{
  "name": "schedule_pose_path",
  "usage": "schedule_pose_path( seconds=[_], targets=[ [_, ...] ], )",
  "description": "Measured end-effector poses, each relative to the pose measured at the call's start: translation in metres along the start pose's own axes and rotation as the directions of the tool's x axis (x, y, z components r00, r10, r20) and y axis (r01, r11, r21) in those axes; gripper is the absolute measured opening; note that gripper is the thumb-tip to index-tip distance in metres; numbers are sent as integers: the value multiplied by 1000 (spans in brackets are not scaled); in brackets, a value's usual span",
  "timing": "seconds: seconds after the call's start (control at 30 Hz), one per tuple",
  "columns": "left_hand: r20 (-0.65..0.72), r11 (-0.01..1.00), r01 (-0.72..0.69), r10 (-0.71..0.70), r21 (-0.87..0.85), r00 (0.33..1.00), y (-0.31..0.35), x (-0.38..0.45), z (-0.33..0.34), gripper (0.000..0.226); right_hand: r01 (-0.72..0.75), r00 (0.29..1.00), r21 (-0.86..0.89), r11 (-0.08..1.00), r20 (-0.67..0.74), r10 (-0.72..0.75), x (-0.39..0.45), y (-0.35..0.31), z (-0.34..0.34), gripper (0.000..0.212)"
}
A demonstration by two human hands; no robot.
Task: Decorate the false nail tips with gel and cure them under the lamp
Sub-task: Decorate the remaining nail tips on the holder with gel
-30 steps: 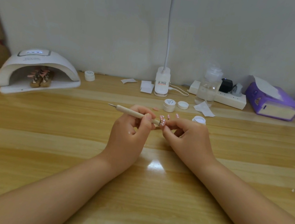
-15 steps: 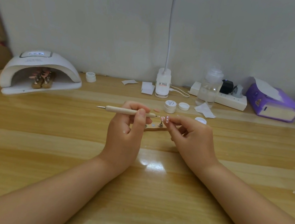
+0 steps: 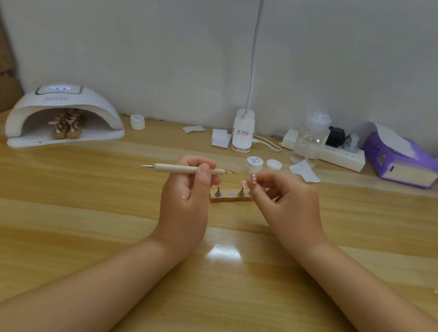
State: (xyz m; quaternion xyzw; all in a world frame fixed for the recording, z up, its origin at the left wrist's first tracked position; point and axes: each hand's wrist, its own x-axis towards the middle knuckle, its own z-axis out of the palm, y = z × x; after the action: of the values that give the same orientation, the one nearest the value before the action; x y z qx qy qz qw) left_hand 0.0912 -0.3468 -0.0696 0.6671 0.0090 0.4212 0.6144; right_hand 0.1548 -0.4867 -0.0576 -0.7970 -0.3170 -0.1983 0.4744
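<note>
1. A pink nail tip [image 3: 253, 179] carrying white dots is pinched on its small stand by the fingertips of the right hand [image 3: 288, 202], just right of the frame's centre.
2. Just below it, a wooden holder strip [image 3: 229, 197] lies on the bench [image 3: 68, 219], with another dotted tip [image 3: 243, 183] and bare metal stands on it.
3. A wooden dotting tool [image 3: 184, 169] is gripped level by the curled fingers and thumb of the left hand [image 3: 186, 189], its right end apart from the held tip.
4. An open gel pot [image 3: 254, 164] and its lid [image 3: 273, 165] stand just behind the hands.
5. At the upper left, a lit curing lamp [image 3: 64, 116] shelters further holders of tips.
6. The dotting step appears to be in hand; next, the tool is probably to be reloaded or the tip reseated on the strip, steadily, so wet gel is not smeared.
</note>
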Motion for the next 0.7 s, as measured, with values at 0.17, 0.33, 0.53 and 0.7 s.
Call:
schedule_pose_path(
  seconds=[0.17,0.33,0.53,0.7],
  targets=[
    [-16,1000,9,-9,-22,1000,1,1,-1,13,-42,993,-22,999,113,44,8,-3,3,7],
    [-17,999,13,-13,-36,1000,1,1,-1,12,-119,973,-184,976,175,152,7,-5,20,11],
    [-6,999,20,-20,-45,1000,0,1,0,11,-151,963,-296,943,170,207,8,-7,34,17],
    [-5,999,20,-20,-49,1000,-2,1,0,11,-125,966,-391,912,161,201,7,-5,43,22]
  ],
)
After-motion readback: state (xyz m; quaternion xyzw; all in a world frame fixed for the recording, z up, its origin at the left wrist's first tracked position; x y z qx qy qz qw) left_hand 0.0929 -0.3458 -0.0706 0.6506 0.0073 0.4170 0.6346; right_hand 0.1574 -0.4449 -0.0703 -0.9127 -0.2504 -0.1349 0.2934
